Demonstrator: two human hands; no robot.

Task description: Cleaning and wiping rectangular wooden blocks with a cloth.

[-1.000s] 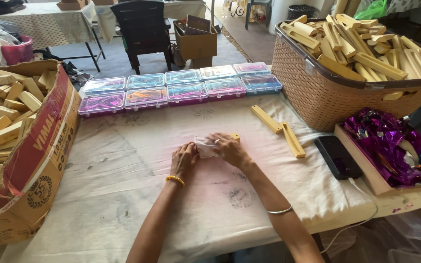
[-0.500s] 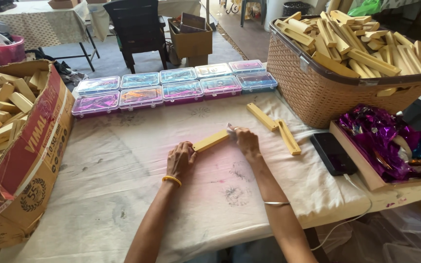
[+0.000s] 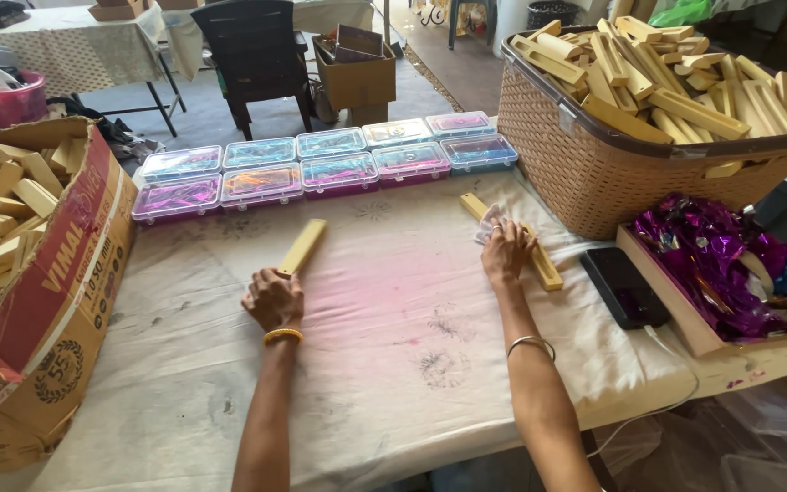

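Clothed table (image 3: 393, 364), pale yellow wooden block (image 3: 303, 246)

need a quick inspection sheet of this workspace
surface: table under stained white cloth
job's things: yellow stick; white cloth wad; two sticks by it
clutter: row of clear cases, wicker basket and cardboard box of sticks, tray of purple foil, black phone
hands: left hand grips the stick; right hand holds the wad
cables: white cord at the edge
surroundings: dark chair, another table
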